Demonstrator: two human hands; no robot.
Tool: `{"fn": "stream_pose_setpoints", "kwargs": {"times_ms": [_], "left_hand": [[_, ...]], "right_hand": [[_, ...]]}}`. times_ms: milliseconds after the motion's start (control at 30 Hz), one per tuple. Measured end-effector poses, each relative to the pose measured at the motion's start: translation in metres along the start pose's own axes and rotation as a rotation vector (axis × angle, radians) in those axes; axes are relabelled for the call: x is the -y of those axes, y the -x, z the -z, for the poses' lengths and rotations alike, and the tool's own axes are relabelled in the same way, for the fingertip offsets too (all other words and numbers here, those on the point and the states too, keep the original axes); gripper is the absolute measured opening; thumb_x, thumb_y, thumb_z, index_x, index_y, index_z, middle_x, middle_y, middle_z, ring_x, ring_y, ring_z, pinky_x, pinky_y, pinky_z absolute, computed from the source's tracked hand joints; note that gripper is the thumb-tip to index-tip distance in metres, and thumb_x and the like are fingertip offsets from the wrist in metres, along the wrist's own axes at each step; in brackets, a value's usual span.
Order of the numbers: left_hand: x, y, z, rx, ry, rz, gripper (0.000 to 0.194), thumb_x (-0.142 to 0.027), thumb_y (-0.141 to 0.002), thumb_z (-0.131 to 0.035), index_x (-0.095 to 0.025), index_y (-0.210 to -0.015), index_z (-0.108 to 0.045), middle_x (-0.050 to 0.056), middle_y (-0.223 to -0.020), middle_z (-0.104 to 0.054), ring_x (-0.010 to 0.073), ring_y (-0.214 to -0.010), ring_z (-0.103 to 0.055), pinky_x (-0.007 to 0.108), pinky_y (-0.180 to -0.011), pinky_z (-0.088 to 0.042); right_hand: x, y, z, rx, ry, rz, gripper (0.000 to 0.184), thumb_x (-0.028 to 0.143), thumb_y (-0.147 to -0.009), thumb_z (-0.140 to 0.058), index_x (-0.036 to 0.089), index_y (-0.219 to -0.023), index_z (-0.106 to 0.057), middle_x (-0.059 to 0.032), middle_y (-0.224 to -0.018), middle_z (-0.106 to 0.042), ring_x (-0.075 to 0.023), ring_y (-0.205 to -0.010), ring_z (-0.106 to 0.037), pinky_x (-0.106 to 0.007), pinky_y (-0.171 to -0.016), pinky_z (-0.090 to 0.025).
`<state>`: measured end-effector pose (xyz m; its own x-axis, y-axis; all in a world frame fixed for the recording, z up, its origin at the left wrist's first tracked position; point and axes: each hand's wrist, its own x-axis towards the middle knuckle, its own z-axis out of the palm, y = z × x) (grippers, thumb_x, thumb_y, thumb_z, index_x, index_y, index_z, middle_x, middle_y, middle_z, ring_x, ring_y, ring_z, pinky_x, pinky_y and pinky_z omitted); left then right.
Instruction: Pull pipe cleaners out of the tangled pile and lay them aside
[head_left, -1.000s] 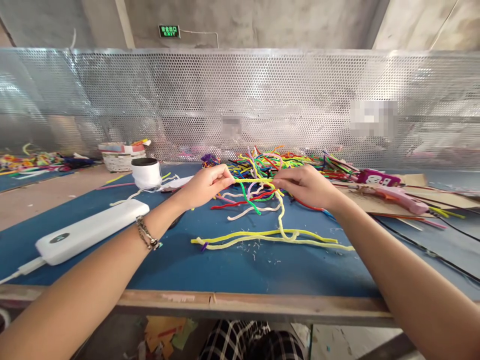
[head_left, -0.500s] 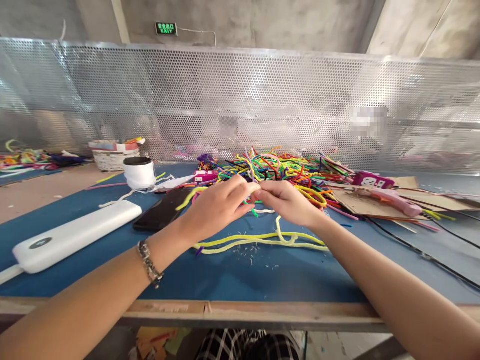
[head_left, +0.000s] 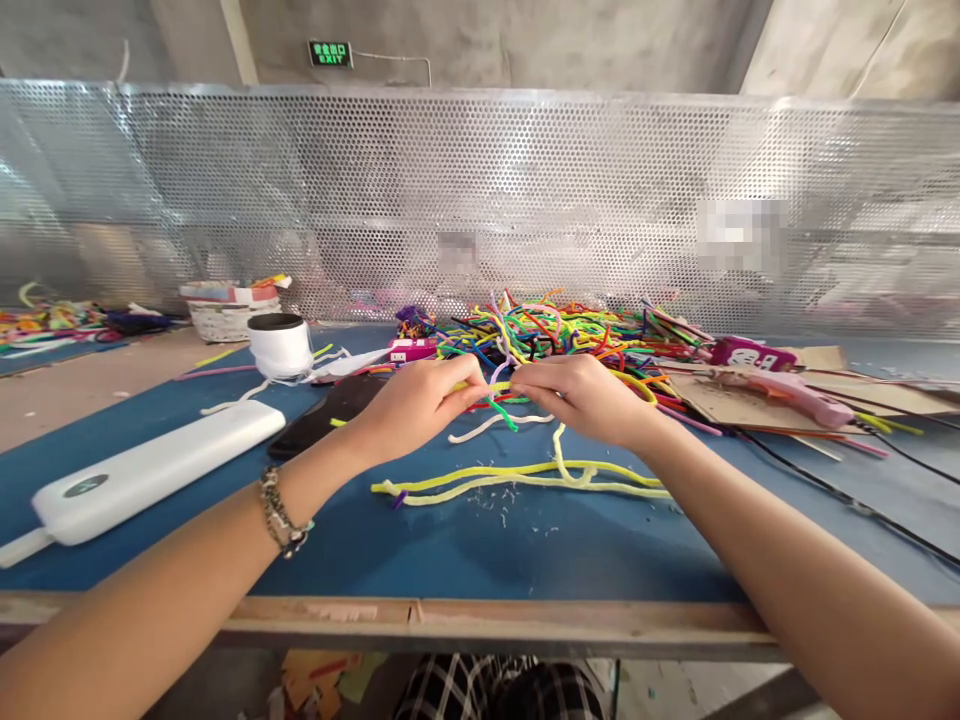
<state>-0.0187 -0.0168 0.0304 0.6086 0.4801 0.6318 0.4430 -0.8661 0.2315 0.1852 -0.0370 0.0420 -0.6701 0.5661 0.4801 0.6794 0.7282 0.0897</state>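
Both hands are raised over the middle of the blue-topped table. My left hand (head_left: 420,405) is closed on a yellow pipe cleaner (head_left: 498,386), whose short stretch shows between my fingertips. Pinching the same yellow strand from the other side is my right hand (head_left: 585,398). A small gap separates the two hands. Below them, pale yellow pipe cleaners (head_left: 480,484) lie lengthwise on the table, with a small purple piece (head_left: 400,499) across their left end. A white pipe cleaner (head_left: 487,430) and a green tip (head_left: 504,412) show just under my hands.
Behind my hands spreads a heap of coloured pipe cleaners (head_left: 540,325). At left are a white elongated device (head_left: 157,470), a black phone (head_left: 319,420), a white thread spool (head_left: 279,350) and a basket (head_left: 221,312). A pink glue gun (head_left: 802,397) rests on cardboard at right, its cables trailing.
My hands have drawn slightly apart, and a stretch of the yellow pipe cleaner now shows between them. My left hand has moved a little left, my right hand a little right.
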Motion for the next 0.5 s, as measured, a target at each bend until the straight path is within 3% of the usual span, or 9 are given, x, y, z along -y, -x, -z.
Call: {"fn": "stream_pose_setpoints", "kwargs": {"times_ms": [167,333,500], "left_hand": [[0.009,-0.003,0.003,0.012,0.303,0.188,0.019,-0.031,-0.079,-0.042,-0.017,-0.066,-0.043,-0.004,-0.057,-0.042,0.0078,-0.051,-0.039,0.018,-0.048,-0.031],[0.02,-0.008,0.01,-0.002,0.357,0.288,0.019,-0.03,-0.076,-0.045,-0.017,-0.064,-0.039,-0.007,-0.05,-0.033,0.0053,-0.042,-0.029,0.016,-0.039,-0.024],[0.028,-0.009,0.013,-0.003,0.374,0.312,0.019,-0.031,-0.076,-0.045,-0.018,-0.064,-0.038,-0.008,-0.046,-0.029,0.005,-0.039,-0.026,0.016,-0.036,-0.02]], "right_hand": [[-0.008,0.003,0.0,-0.092,0.179,0.007,0.028,0.022,-0.086,-0.033,0.015,-0.08,-0.06,-0.0068,-0.074,-0.062,-0.0138,-0.065,-0.054,-0.022,-0.061,-0.035],[-0.005,0.001,0.001,-0.18,0.018,0.105,0.025,0.019,-0.085,-0.037,0.014,-0.073,-0.058,-0.0031,-0.068,-0.061,-0.0098,-0.062,-0.052,-0.017,-0.06,-0.036],[-0.003,0.0,0.006,-0.208,-0.059,0.022,0.025,0.018,-0.084,-0.039,0.015,-0.063,-0.051,0.003,-0.052,-0.048,-0.0057,-0.047,-0.04,-0.015,-0.05,-0.03]]}}
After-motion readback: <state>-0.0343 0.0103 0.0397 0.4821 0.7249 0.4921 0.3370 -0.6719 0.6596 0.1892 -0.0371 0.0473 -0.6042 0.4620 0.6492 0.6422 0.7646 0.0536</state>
